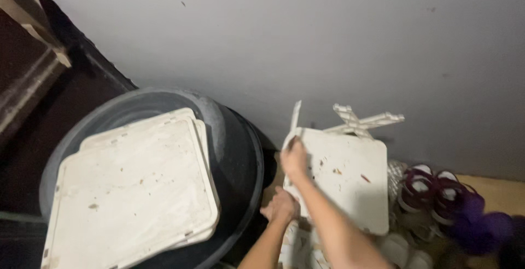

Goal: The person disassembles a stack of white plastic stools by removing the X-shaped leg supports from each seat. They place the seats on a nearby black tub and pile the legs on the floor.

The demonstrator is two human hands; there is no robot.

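Head view, looking down into a dim corner against a grey wall [328, 39].

Right hand [294, 159] is gripping the upper left corner of a white square panel [350, 179]; fingers are curling over its edge, clamped on it. The panel is lying tilted, spreading out to the right of and below those fingers, its face speckled with brown marks.

Left hand [281, 206] is sitting just below the right hand, at the panel's left edge. Fingers are folding inward and touching the edge, but whether they are actually pinching it cannot be told from here.

Just above the right fingers a thin white strip [296, 117] is sticking up, and beyond the panel's far edge white crossed plastic legs [361, 121] are poking out against the wall.

Well to the left of both hands a big dark round tub [238, 154] is standing, with two more white square panels [131, 192] stacked flat across its rim.

To the right of the held panel, dark red and white shoes [432, 189] are lying on the floor, near a blurred purple shape [481, 225].
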